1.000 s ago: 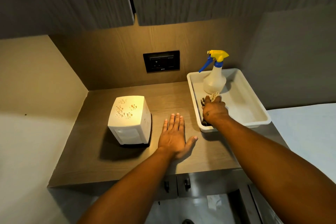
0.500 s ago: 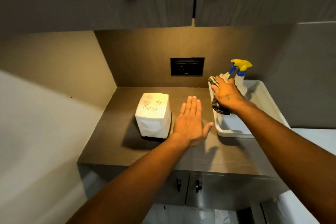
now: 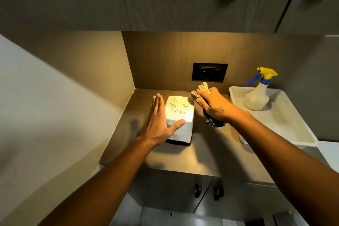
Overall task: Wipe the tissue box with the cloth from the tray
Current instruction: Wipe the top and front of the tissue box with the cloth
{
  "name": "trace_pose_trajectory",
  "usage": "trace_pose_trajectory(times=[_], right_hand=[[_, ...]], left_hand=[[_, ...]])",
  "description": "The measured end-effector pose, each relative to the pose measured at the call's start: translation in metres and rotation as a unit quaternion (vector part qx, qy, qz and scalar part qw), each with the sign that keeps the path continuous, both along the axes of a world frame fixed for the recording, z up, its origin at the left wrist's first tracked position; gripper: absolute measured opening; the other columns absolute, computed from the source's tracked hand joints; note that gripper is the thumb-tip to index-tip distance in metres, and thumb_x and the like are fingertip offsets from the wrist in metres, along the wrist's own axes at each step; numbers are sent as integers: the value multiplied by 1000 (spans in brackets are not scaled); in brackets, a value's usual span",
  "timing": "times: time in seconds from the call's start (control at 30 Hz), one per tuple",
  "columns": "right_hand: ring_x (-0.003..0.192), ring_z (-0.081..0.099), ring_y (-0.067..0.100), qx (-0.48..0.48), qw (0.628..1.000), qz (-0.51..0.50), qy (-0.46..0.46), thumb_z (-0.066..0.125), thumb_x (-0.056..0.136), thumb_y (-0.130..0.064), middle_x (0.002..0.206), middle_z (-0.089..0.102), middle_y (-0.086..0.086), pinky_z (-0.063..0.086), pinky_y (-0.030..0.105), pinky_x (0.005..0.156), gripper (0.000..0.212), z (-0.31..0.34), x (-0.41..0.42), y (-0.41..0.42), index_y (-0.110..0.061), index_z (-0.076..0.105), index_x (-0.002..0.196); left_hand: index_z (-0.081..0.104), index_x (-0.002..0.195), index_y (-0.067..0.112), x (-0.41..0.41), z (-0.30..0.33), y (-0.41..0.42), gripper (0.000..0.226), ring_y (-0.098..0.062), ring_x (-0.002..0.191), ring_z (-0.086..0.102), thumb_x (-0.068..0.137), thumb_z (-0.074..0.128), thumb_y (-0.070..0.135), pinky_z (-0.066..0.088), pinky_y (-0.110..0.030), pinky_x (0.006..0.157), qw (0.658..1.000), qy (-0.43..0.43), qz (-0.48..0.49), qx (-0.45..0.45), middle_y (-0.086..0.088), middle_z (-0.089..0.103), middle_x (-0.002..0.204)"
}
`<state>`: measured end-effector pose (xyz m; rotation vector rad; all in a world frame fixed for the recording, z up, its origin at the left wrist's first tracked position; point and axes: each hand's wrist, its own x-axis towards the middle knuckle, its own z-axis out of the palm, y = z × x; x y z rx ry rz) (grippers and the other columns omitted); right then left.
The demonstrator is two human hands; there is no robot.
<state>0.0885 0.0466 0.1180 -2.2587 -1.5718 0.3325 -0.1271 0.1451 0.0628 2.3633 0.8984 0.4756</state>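
The white tissue box (image 3: pixel 180 115) with a small printed pattern stands on the wooden counter, brightly lit from above. My left hand (image 3: pixel 157 121) is open, fingers straight along the box's left side and thumb across its front face. My right hand (image 3: pixel 213 105) is shut on a bunched dark-and-beige cloth (image 3: pixel 201 88), held just right of the box and above the counter. Part of the cloth hangs below my palm. The white tray (image 3: pixel 286 124) lies to the right.
A spray bottle (image 3: pixel 257 95) with a yellow and blue trigger stands in the tray's far corner. A black wall socket (image 3: pixel 209 71) is behind the box. Overhead cupboards hang low above the counter. Cabinet doors with knobs (image 3: pixel 208 191) sit below the front edge.
My right hand lifted the cloth out of the tray and carried it left, next to the box. My left hand moved from flat on the counter to the box's left side.
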Motion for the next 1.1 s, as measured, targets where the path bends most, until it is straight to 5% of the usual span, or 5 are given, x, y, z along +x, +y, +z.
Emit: trace_pose_trajectory(times=[0.13,0.3,0.73,0.93,1.1], right_hand=[[109,46,25,-16,1000,1,-3,34,100,-44,130,39,13,36,32,95,47,1,-23,6,-28,34,144],[113,44,27,-24,999,-25,-16,35,100,-42,128,40,14,37,38,100,45,-1,-36,16,-22,39,141],[123,32,34,-53,991,-60,-111,37,99,-43,142,34,13,30,45,102,47,-8,-39,37,-25,41,142],[132,38,25,-10,999,38,-31,43,99,-33,151,32,7,28,23,100,47,-5,-50,60,-13,42,142],[134,35,28,-14,995,51,-89,42,100,-31,155,28,10,26,27,105,48,-4,-37,37,-15,38,145]], left_hand=[[-17,158,30,-8,-26,29,144,-27,156,4,57,67,88,18,-60,122,993,24,-40,-111,2,-9,171],[-6,159,36,9,-38,44,155,-28,143,38,41,81,86,38,-55,115,986,-15,-56,-158,-4,29,164],[8,158,21,22,-40,56,151,-26,142,38,43,99,57,36,-49,116,982,-35,-116,-148,-5,31,157],[14,156,23,19,-39,56,142,-14,134,38,47,98,56,37,-41,114,980,-52,-129,-142,-1,34,152],[13,158,18,24,-41,54,144,-21,140,37,48,100,50,35,-38,113,983,-36,-109,-144,-5,33,156]])
